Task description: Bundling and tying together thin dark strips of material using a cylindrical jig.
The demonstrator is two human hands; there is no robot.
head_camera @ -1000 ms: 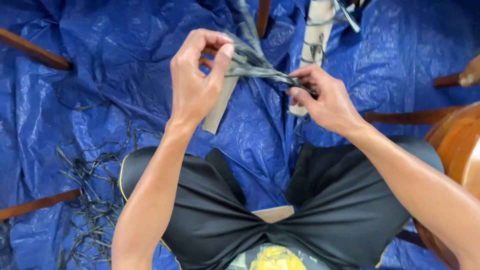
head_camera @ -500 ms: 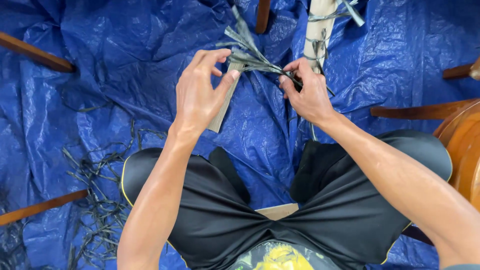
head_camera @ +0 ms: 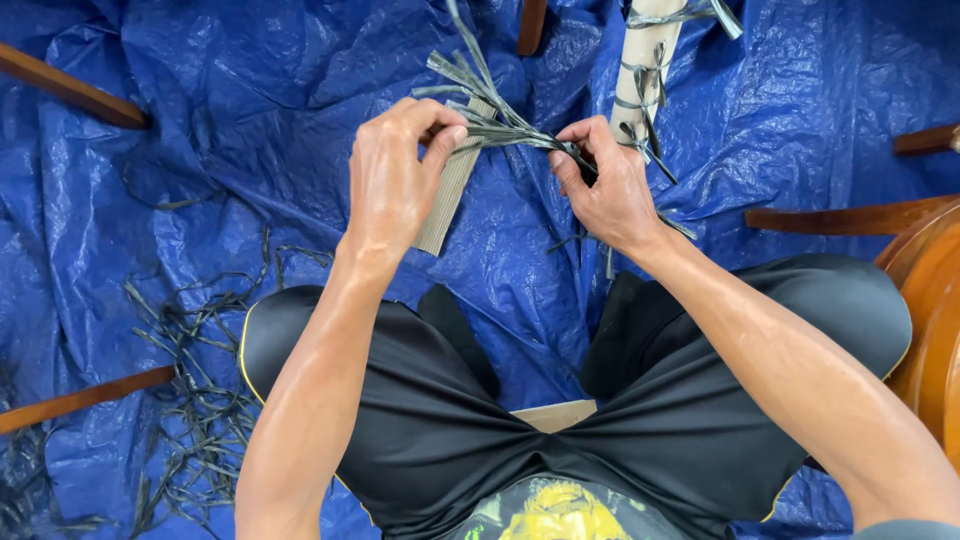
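My left hand pinches one end of a bundle of grey flat strips, with a ribbed beige card strip held under its fingers. My right hand grips the same bundle at its other end, where the strips gather into a tight twist. Loose strip ends fan out above the left hand. Both hands hover over a blue tarp, above my knees in black shorts.
A pale wooden post wrapped with grey strips stands just beyond my right hand. Cut strip scraps litter the tarp at lower left. Brown wooden chair parts lie at the left, and curved brown wood at the right.
Both hands have shifted slightly up and left with the bundle. The right hand has closed in toward the left, and the strips between them are more tightly gathered.
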